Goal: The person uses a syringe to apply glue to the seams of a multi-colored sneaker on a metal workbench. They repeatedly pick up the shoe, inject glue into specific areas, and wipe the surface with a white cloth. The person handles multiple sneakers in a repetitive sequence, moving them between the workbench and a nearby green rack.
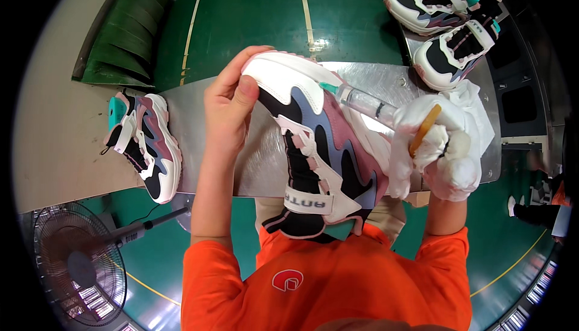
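Evidently, L hand (226,103) had thumb and fingers closed on the toe of a sneaker (338,132), its body at approx. 4 o'clock of that grip, over metal bench (259,171). Gloved R hand (443,150) clasped syringe (367,103), tip toward 10, nr. sole edge; contact unclear. Sneaker pair (455,50) sat at 2, single shoe (160,144) 9, fan (81,267) 8, green floor (494,228) 4.

Shoe (335,120) above desk (190,111), syringe (366,104) at its right, single shoe (151,144) left, shoe pair (451,47) far right, fan (81,267) near left

Tilted sneaker (329,141) — white-toed, clear syringe (367,104) alongside
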Demonstrator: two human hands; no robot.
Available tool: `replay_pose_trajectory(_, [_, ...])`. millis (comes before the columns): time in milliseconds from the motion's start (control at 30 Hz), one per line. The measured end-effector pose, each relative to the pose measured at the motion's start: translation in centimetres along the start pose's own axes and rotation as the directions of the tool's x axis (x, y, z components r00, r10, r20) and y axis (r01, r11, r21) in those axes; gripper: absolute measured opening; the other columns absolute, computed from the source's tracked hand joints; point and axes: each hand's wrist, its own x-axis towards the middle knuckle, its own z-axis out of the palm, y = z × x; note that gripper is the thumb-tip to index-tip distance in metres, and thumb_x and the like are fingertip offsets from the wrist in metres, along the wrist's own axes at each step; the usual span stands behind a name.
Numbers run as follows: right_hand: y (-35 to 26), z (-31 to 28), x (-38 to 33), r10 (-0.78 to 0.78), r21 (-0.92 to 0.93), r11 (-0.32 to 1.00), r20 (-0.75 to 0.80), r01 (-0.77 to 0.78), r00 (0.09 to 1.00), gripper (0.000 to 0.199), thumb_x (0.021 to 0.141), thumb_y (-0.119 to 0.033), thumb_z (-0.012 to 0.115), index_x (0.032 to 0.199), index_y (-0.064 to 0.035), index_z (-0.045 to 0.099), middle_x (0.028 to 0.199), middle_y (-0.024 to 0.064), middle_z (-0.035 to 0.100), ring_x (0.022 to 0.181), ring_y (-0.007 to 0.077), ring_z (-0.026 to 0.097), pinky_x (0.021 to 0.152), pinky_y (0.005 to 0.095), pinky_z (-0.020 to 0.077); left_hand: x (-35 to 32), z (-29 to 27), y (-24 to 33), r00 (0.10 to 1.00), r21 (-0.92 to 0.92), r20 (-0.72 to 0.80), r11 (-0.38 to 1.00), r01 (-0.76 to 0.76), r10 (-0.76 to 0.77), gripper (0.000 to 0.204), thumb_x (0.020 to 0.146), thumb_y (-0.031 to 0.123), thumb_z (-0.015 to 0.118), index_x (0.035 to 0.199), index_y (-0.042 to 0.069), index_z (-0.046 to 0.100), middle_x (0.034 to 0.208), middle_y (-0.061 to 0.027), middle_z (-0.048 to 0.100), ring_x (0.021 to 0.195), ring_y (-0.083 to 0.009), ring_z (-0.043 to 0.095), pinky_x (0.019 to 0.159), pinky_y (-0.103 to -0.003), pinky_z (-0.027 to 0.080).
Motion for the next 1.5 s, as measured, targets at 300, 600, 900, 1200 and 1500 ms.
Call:
replay_pose_trajectory(300, [3.5,-3.2,-0.6,0.054,0.147,0.987,0.031,-0.058,0.998,0.061,0.058,-0.018,0.07,0.106,0.0168,0.055,0.07,0.0236,0.06,0.054,0.026,0.062,0.046,0.0304,0.0501,-0.1,-0.5,-1.8,0.995,-0.001,-0.067,0.997,0.072,-0.072,0.064,0.093,0.042,0.059,0.13,-0.009,0.047,0.121,-0.0157,0.058,0.112,-0.0214,0.056,0.098,-0.033,0.042])
replay_pose_trajectory(600, [3.3,-5.3,-2.3,0.059,0.201,0.977,0.071,-0.072,0.996,0.069,0.063,-0.027,0.081,0.106,0.019,0.052,0.068,0.0241,0.059,0.054,0.0285,0.062,0.047,0.0328,0.0519,-0.2,0.3,-2.4,0.988,-0.014,-0.113,0.995,0.101,-0.102,0.058,0.096,0.039,0.055,0.129,-0.008,0.047,0.123,-0.0152,0.058,0.114,-0.0226,0.056,0.1,-0.037,0.042])
replay_pose_trajectory(900, [1.5,-3.7,-4.1,0.071,-0.029,0.997,-0.069,-0.073,0.995,0.07,0.065,-0.048,0.079,0.087,0.0125,0.05,0.06,0.0234,0.056,0.036,0.0285,0.054,0.037,0.0322,0.0477,-0.3,-0.3,-2.5,0.992,-0.022,-0.091,0.996,0.089,-0.09,0.056,0.097,0.037,0.053,0.13,-0.008,0.047,0.122,-0.0148,0.058,0.114,-0.0224,0.056,0.099,-0.037,0.042])
replay_pose_trajectory(1200, [1.7,-4.7,-6.3,0.017,0.026,1.0,-0.131,-0.013,0.991,0.053,0.057,-0.018,0.067,0.096,0.0166,0.055,0.067,0.0223,0.058,0.05,0.027,0.06,0.044,0.0314,0.0524,-0.4,-0.4,-2.6,0.979,-0.047,-0.149,0.99,0.131,-0.136,0.051,0.098,0.034,0.052,0.129,-0.007,0.049,0.122,-0.0139,0.059,0.113,-0.0214,0.057,0.099,-0.035,0.043])
replay_pose_trajectory(1500, [2.3,-5.1,-7.6,-0.001,0.172,0.985,-0.114,0.021,0.993,0.056,0.058,-0.014,0.073,0.099,0.0193,0.054,0.065,0.0241,0.057,0.051,0.0292,0.061,0.042,0.0336,0.0522,-0.3,0.2,-2.2,0.952,-0.056,-0.238,0.981,0.183,-0.191,0.048,0.099,0.03,0.05,0.129,-0.007,0.049,0.121,-0.0148,0.06,0.111,-0.0217,0.059,0.098,-0.035,0.044])
